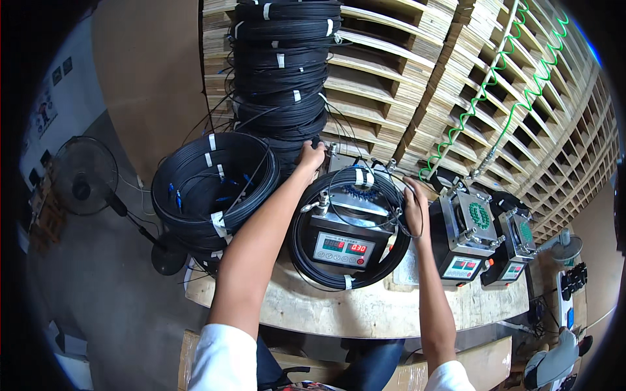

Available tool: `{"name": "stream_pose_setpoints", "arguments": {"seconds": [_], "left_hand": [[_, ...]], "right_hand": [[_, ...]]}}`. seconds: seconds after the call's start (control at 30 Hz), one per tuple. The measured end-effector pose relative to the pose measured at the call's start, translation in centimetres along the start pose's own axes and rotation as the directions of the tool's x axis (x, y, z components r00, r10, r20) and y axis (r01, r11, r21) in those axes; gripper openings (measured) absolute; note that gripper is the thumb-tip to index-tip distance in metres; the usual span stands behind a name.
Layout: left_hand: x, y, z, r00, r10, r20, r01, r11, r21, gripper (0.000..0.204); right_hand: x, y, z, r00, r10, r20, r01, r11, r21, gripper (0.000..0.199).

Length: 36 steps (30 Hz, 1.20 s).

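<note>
A black cable coil [301, 257] with white tape bands hangs around the front of a metal machine [344, 229] with a lit red and green display. My right hand [415, 201] grips the coil's right side, where a loose cable loop crosses the fingers. Beyond the coil's upper left, my left hand [312, 156] is closed around something small and dark beside the machine's back post; the fingers partly hide it. Blue connectors [360, 193] show in a row on top of the machine, under the coil's upper edge.
Tall stacked cable coils [280, 85] rise behind my left hand. Left of my forearm stands another coil stack [195, 156] with blue-tipped ends inside. Two similar machines [466, 228] are on the wooden table [313, 316] at right. A fan [85, 182], wooden pallets [372, 85] and green air hoses [466, 107] surround it.
</note>
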<state>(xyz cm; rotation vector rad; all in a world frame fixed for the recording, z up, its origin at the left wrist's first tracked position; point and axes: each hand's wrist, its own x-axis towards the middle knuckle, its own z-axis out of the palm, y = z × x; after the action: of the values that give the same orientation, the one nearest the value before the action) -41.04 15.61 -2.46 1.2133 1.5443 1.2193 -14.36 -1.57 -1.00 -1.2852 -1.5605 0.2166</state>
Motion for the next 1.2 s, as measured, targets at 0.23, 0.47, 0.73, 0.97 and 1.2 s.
{"name": "stream_pose_setpoints", "arguments": {"seconds": [0.23,0.47,0.73,0.97,1.2], "left_hand": [[5.0,-2.0,1.8,0.853,-0.226,0.47,0.479,0.694,-0.537,0.032],[5.2,-1.6,1.2,0.91,-0.312,0.272,0.414,0.676,-0.609,0.025],[3.9,-0.3,1.7,0.94,-0.254,0.227,0.341,0.663,-0.667,0.017],[2.8,1.1,1.8,0.898,-0.255,0.358,0.393,0.83,-0.395,0.046],[4.7,-0.3,6.4,0.774,-0.126,0.621,0.267,0.953,-0.14,0.09]], "right_hand": [[-1.2,-0.6,0.7,0.998,0.036,0.048,-0.036,0.999,0.01,0.036],[-1.3,-1.9,1.7,1.0,0.005,-0.017,-0.005,1.0,-0.009,0.038],[-1.2,-0.9,1.3,0.999,0.047,-0.025,-0.045,0.996,0.07,0.038],[-1.2,-1.4,1.1,0.998,0.064,-0.022,-0.063,0.997,0.054,0.036],[-1.9,-0.8,-1.0,0.992,0.095,-0.079,-0.098,0.995,-0.032,0.037]]}}
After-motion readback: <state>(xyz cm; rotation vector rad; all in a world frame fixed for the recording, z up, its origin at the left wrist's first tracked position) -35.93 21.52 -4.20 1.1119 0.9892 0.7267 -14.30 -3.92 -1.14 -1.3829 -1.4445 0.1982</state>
